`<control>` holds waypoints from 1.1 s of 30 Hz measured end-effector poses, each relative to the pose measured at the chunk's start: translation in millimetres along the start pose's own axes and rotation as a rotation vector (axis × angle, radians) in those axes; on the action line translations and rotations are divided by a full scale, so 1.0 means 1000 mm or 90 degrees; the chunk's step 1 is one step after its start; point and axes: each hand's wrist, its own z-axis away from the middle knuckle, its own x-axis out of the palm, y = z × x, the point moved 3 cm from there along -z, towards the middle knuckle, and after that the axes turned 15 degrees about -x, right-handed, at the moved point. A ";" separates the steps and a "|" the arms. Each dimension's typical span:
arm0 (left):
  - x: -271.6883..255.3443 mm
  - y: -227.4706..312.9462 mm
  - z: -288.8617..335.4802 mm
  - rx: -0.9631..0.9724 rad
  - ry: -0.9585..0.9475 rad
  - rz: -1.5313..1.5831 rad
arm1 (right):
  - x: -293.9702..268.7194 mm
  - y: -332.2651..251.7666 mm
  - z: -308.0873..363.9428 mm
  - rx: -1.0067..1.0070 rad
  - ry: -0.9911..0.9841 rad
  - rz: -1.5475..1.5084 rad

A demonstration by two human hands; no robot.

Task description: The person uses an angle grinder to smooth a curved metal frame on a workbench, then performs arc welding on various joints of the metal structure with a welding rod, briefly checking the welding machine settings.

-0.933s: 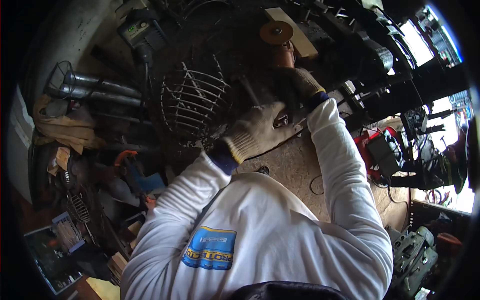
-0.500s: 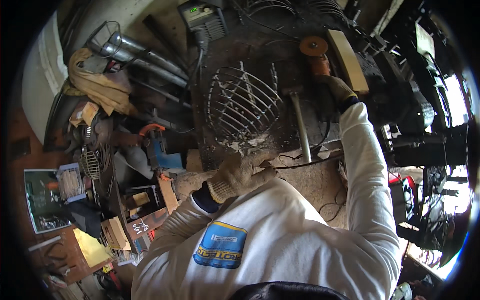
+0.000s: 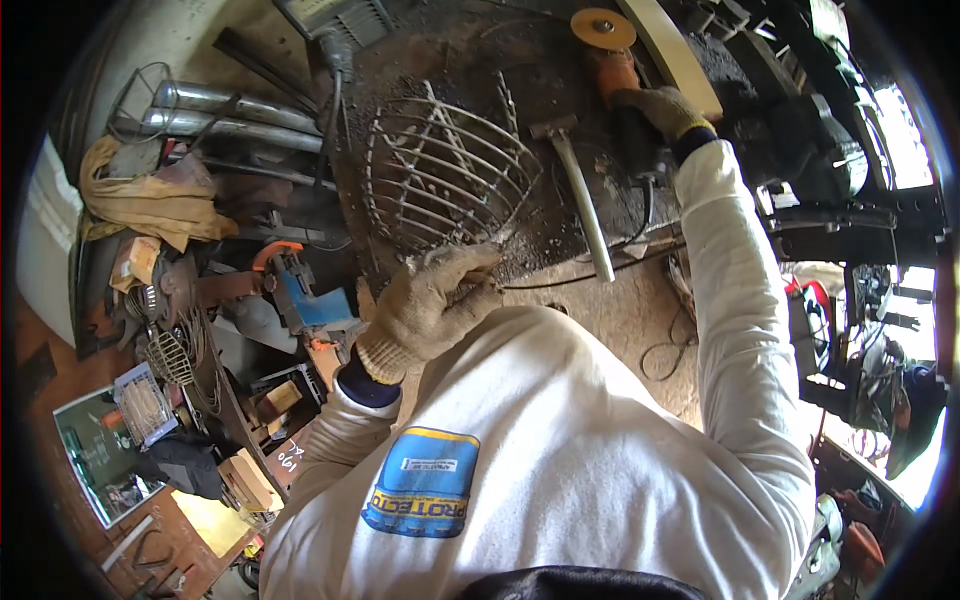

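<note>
My right hand (image 3: pixel 665 113), in a knitted work glove, is closed around an orange and dark angle grinder (image 3: pixel 615 75) lying on the dark workbench. Its disc (image 3: pixel 603 29) is orange-brown and points away from me. In front of my chest is my gloved left hand (image 3: pixel 430 305), fingers bent and apart from the thumb, with nothing seen between them. Just beyond that hand sits a curved grille of welded metal rods (image 3: pixel 450 175). A hammer (image 3: pixel 580 195) with a pale metal handle lies between the grille and the grinder, its handle reaching past the bench's near edge.
A welding machine (image 3: pixel 340 20) stands at the far side, its cable running down the bench. Beside the grinder lies a yellowish bar (image 3: pixel 675 60). Left of the bench are metal tubes (image 3: pixel 230 120), a tan cloth (image 3: pixel 150 195) and a blue clamp-like tool (image 3: pixel 310 295).
My left hand has risen slightly and moved left, its fingers nearer the grille. The view has shifted, so the bench things sit higher and further left. My right hand stays on the grinder.
</note>
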 end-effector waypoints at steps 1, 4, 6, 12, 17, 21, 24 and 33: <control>-0.001 0.000 0.000 0.024 0.013 -0.012 | 0.001 0.000 0.003 0.009 0.008 -0.021; -0.009 0.012 -0.004 0.071 0.017 -0.051 | 0.006 0.009 0.008 0.033 0.008 -0.030; -0.018 0.013 -0.007 0.125 0.024 -0.070 | 0.005 0.011 0.011 -0.054 0.042 0.124; -0.045 0.009 -0.017 0.082 -0.002 -0.056 | 0.016 -0.005 0.045 -0.095 0.185 0.268; -0.048 0.003 -0.017 0.063 0.075 -0.034 | 0.013 -0.024 0.120 -0.107 0.333 0.063; -0.055 -0.010 -0.012 0.049 0.043 -0.090 | 0.034 -0.036 0.201 -0.108 0.573 -0.311; -0.064 -0.005 -0.015 0.088 0.061 -0.123 | 0.071 -0.015 0.250 -0.143 0.666 -0.288; -0.165 0.017 -0.087 -0.007 0.340 -0.126 | 0.147 -0.040 0.313 -0.197 0.523 -0.125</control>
